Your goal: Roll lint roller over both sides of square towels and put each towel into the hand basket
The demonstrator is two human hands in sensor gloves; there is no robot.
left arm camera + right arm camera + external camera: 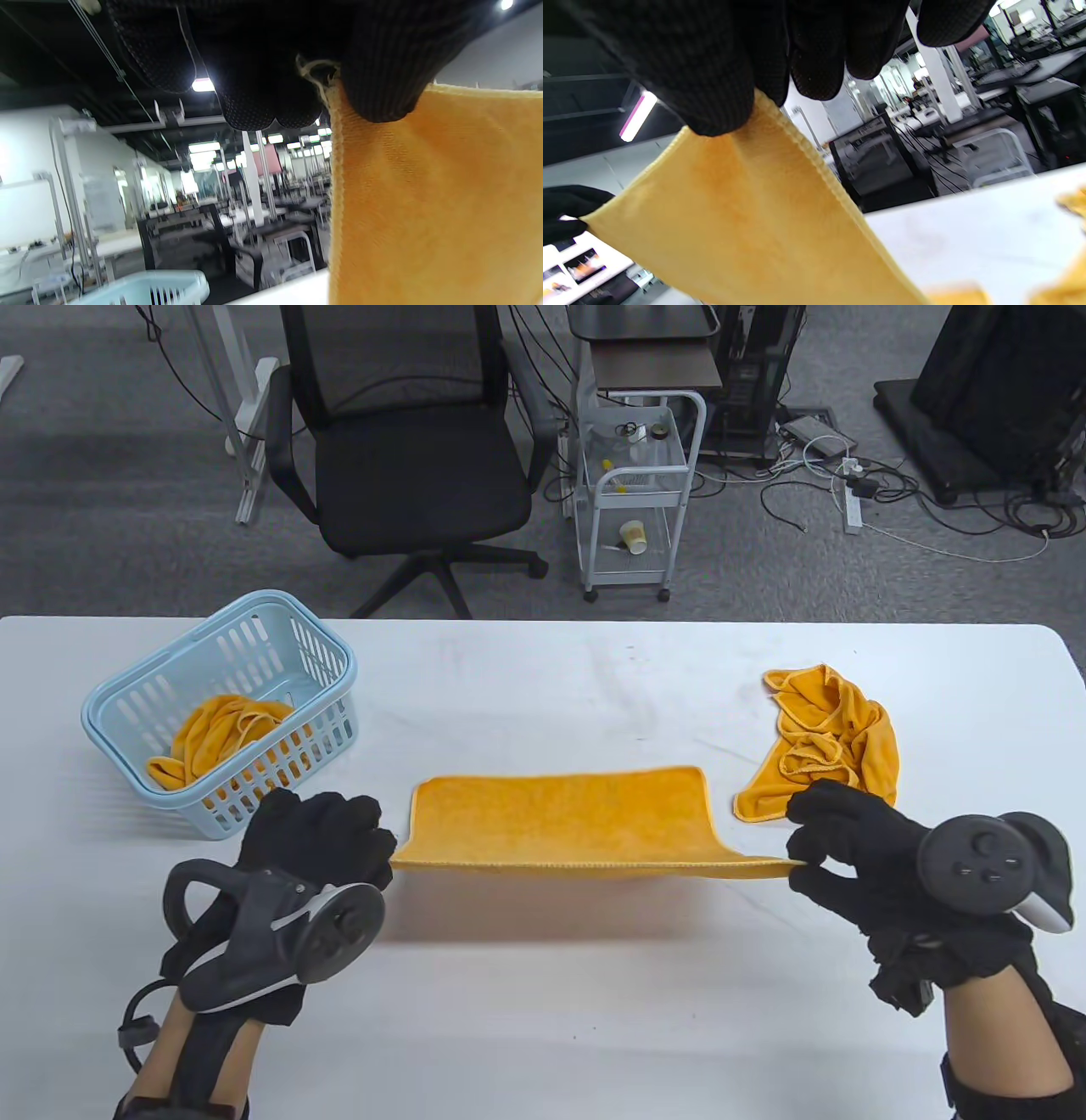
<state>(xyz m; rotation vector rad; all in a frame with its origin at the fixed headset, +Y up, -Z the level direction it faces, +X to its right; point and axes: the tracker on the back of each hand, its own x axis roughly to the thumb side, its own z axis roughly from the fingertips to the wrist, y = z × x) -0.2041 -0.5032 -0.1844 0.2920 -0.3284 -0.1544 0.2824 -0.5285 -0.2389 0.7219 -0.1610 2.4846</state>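
A towel (560, 814) is being held stretched by its 2 near corners, pinched by the left hand (318, 840) and right hand (857, 848), probably for turning over; no roller is seen.

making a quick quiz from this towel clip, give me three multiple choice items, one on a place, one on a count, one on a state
1. Where does the basket stand on the table?
A. far left
B. far right
C. near edge, middle

2. How many orange towels show in the table view?
A. one
B. three
C. five

3. What state is the towel between the hands in?
A. crumpled in a heap
B. folded into a small square
C. pulled taut by two corners

Answers:
1. A: the basket sits at the table's far left, beyond the left hand.
2. B: one towel in the basket, one stretched towel, one crumpled towel at the right.
3. C: the left hand and the right hand each pinch a near corner, so the near edge runs straight between them.
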